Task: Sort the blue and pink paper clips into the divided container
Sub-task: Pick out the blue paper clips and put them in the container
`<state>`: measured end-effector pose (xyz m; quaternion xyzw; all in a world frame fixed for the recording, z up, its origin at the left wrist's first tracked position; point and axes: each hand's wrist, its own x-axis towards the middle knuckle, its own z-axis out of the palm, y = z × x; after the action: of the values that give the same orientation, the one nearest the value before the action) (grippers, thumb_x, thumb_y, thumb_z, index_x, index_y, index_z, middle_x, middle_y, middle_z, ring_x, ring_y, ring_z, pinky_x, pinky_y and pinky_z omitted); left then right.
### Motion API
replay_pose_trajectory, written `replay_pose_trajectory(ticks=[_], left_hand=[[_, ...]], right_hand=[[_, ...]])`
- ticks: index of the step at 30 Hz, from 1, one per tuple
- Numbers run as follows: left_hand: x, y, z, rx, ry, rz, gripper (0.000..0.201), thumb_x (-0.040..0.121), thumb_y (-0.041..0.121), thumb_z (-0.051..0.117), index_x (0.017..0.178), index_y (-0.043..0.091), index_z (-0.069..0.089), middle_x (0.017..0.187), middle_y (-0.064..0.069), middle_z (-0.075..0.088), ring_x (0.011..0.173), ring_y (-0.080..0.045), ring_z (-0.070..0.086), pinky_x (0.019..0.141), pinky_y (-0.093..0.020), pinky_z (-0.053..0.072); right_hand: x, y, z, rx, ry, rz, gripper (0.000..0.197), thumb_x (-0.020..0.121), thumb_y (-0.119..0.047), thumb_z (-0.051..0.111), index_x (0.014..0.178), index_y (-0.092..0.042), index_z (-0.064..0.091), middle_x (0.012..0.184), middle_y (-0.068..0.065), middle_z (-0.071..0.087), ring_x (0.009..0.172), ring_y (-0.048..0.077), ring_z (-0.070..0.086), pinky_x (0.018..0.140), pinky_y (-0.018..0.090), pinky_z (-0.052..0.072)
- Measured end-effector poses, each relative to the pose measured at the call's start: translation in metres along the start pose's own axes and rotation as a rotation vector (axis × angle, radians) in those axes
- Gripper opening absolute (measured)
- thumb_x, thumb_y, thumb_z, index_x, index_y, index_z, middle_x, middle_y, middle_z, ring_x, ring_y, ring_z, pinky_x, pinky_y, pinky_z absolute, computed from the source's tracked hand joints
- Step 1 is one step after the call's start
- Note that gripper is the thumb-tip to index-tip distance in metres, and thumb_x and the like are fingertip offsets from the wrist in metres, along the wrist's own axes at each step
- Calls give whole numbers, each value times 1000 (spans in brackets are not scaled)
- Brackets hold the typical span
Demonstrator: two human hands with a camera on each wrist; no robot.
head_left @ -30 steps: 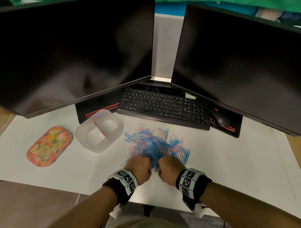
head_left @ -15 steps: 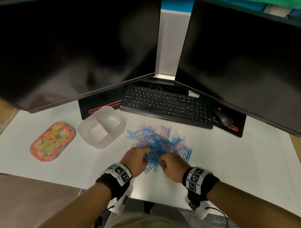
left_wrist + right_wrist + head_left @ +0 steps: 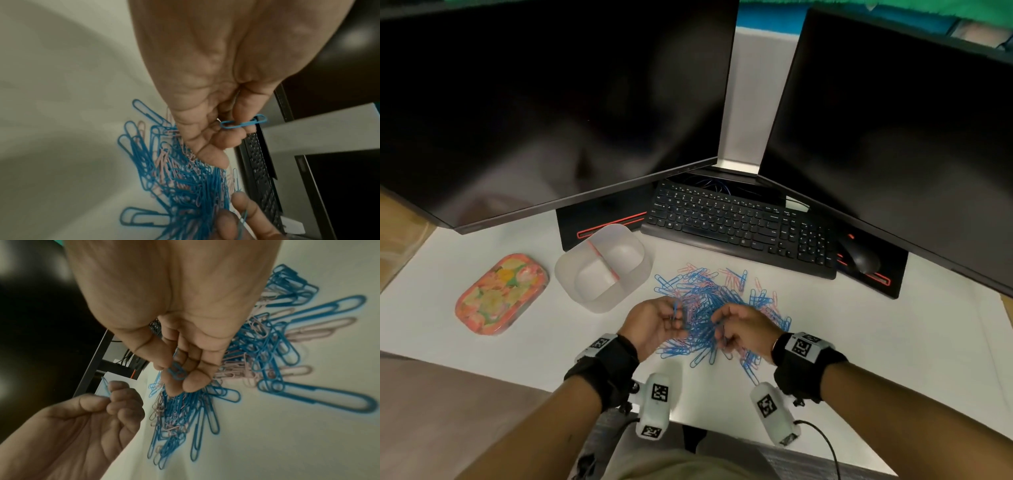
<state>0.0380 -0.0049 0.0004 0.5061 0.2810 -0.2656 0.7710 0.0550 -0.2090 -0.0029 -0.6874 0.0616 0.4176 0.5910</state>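
A mixed pile of blue and pink paper clips (image 3: 717, 308) lies on the white desk in front of the keyboard. My left hand (image 3: 654, 322) is lifted at the pile's left edge, palm turned up, and pinches a single blue clip (image 3: 243, 124) between thumb and fingers. My right hand (image 3: 743, 330) hovers over the pile's right side and pinches another blue clip (image 3: 176, 371). The translucent divided container (image 3: 604, 267) with a pink partition stands to the left of the pile; both halves look empty.
A floral lid or tin (image 3: 501, 293) lies left of the container. A black keyboard (image 3: 736, 228) and mouse (image 3: 859, 257) sit behind the pile, under two dark monitors (image 3: 551, 102). The desk's front edge runs just below my wrists.
Both hands have risen from the pile and turned palm-inward, each now with a blue clip pinched; before, they were knuckles-up, pressed into the clips. The head view has shifted slightly.
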Motion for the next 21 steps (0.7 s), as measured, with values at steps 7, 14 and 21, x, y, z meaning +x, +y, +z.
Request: replay_pose_trajectory(ticks=[7,14,21], left_hand=[[3,-10,-9,161,5,-19,13,76,16,48,65,17,43,61,-4,37,51,-17,31,52,-26,32],[-3,-37,-52,1352,71,461,7,80,28,65,83,25,59,78,15,54,69,-5,50,66,-20,37],[-3,-41,-56,1493,7,540,6,86,27,58,87,22,61,88,11,47,75,-10,50,71,-22,42]], right_hand=[[7,9,6,-751,37,-219,10,85,-9,57,89,-19,56,78,-6,54,67,10,51,62,24,42],[17,20,10,-1247,29,-581,9,90,-15,54,94,-12,62,90,6,54,79,24,53,63,30,37],[23,21,10,-1253,49,-630,12,92,-12,50,85,-12,60,81,2,48,68,18,45,58,32,43]])
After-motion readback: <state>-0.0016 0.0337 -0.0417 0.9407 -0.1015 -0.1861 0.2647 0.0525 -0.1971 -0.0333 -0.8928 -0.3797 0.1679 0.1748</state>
